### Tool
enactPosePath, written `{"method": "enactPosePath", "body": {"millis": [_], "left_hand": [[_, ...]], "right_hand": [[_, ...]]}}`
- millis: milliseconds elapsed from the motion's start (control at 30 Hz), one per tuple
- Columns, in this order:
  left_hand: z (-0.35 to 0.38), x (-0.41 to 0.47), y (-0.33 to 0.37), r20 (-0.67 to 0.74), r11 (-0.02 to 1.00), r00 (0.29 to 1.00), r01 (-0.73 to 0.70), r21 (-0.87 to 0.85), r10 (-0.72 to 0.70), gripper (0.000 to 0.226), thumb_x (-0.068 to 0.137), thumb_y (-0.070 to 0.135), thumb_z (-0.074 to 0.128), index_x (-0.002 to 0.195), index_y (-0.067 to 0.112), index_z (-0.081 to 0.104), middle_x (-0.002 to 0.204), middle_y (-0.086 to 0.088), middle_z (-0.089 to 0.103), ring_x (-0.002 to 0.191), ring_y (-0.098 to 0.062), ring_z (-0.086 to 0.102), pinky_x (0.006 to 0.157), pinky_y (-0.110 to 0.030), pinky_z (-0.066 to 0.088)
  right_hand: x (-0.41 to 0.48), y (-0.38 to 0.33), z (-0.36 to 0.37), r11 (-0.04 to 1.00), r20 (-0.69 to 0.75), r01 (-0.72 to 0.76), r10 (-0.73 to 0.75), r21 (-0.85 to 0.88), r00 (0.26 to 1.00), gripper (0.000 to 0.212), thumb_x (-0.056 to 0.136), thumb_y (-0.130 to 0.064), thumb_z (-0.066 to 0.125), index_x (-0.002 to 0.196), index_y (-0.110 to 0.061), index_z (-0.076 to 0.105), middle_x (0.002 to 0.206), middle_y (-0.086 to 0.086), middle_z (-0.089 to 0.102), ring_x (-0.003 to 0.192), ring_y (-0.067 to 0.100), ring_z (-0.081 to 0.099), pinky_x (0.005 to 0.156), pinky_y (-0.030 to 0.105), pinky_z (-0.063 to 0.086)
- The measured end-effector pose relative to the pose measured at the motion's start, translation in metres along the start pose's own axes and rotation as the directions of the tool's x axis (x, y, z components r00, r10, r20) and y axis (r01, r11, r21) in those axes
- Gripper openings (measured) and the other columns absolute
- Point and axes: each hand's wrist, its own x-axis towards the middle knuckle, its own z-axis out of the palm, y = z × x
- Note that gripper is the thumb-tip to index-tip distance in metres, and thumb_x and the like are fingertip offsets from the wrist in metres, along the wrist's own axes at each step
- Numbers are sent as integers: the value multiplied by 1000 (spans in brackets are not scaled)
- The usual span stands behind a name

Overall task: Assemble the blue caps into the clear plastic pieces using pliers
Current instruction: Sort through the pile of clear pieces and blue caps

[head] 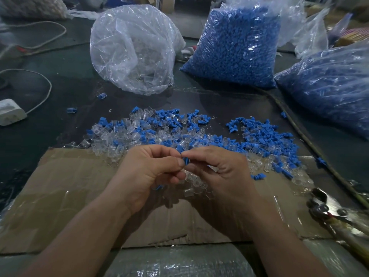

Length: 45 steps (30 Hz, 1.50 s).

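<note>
Pinching one blue cap (pixel 186 161) between the curled fingertips of left hand (pixel 147 172) and right hand (pixel 221 172), thumbs and forefingers of both meeting on it, remaining fingers folded under. Held low over a cardboard sheet (pixel 79 196), wrists apart. Just below the fingertips, a few clear plastic pieces (pixel 188 177); cannot tell whether gripped by the left hand or lying loose. Spread across the far edge of the cardboard and onto the dark table (pixel 60 124): mixed pile (pixel 179 132) of loose blue caps and clear pieces, thickest at centre, trailing off to the right, its near edge directly beyond the hands. Lying at the right edge of the cardboard, well apart from both hands: pliers (pixel 327 208), metal head toward the pile, handles running out of frame, untouched. Standing behind the pile: clear bag (pixel 131 50) with clear pieces at its bottom; beside it to the right, full bag of blue caps (pixel 235 47); further right, second blue-filled bag (pixel 329 86), slumped. Scattered left of the pile: stray blue-and-clear part (pixel 101 95) and another (pixel 71 110). At the left edge: white plug block (pixel 11 111) with pale cord (pixel 45 86) looping away. Running diagonally past the right side of the pile: dark cable (pixel 295 128).
</note>
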Motion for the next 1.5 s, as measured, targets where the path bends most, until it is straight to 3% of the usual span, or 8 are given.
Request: {"method": "enactPosePath", "body": {"millis": [367, 467, 867, 1067, 1167, 1333, 1433, 1500], "left_hand": [[0, 0, -2, -20, 1000, 1000, 10, -4, -10, 10, 48, 2, 64, 47, 12, 68, 48, -7, 60, 41, -12, 58, 38, -15, 45], [1, 0, -2, -26, 1000, 1000, 14, -19, -15, 10, 48, 2, 64, 46, 11, 68, 48, -6, 60, 41, -12, 58, 38, -15, 46], [1, 1, -1, -35, 1000, 999, 11, 1, -11, 6, 48, 2, 64, 49, 8, 63, 47, -7, 59, 38, -11, 56, 36, -15, 44], [2, 1, -2, -25, 1000, 1000, 6, -4, -6, 6, 48, 2, 64, 49, 8, 63, 47, -7, 58, 38, -11, 55, 36, -14, 44], [1, 1, -3, -4, 1000, 1000, 2, -14, -2, 6, 49, 3, 65, 47, 9, 65, 47, -6, 58, 39, -10, 55, 37, -15, 44], [-3, 3, -5, -10, 999, 1000, 17, -43, -17, 6, 50, 2, 65, 54, 7, 64, 51, -5, 60, 42, -12, 57, 39, -16, 46], [-4, 5, -6, -13, 998, 1000, 16, -59, -17, 13, 52, 2, 65, 64, 2, 60, 51, -5, 59, 43, -12, 57, 39, -16, 47], [-4, 6, -7, -19, 998, 1000, 13, -63, -14, 16, 52, 2, 65, 67, 1, 59, 52, -5, 60, 44, -12, 58, 40, -16, 47]], "right_hand": [[-2, 4, 2, 992, -3, 70, -71, -108, 997, 25, 79, -14, 65, 101, -3, 68, 93, 6, 70, 92, 8, 61, 81, 13, 49], [-2, 5, 3, 989, -12, 83, -85, -121, 996, 24, 77, -4, 66, 101, -2, 68, 93, 7, 70, 92, 9, 61, 81, 14, 50], [-1, 1, 2, 990, -33, 89, -93, -114, 995, 26, 74, -15, 70, 96, -2, 69, 88, 7, 71, 87, 8, 62, 78, 12, 50], [-1, 0, 1, 992, -18, 61, -63, -112, 998, 25, 73, -12, 69, 98, -3, 69, 88, 5, 71, 87, 7, 62, 77, 13, 51], [-2, -7, -3, 992, -30, -33, 30, -121, 999, 32, 72, -22, 70, 101, -7, 68, 90, -8, 65, 88, 3, 60, 77, 10, 48], [-3, -28, -35, 951, -111, -274, 260, -141, 959, 41, 67, -56, 59, 101, -33, 61, 83, -30, 57, 85, -8, 60, 72, 6, 47], [-22, -31, -68, 854, -188, -456, 419, -252, 888, 31, 61, -58, 57, 90, -48, 56, 80, -33, 56, 82, -16, 57, 68, 4, 45], [-46, -27, -95, 746, -261, -578, 517, -331, 815, 31, 63, -49, 63, 94, -47, 57, 87, -32, 54, 82, -17, 54, 66, 7, 40]]}}
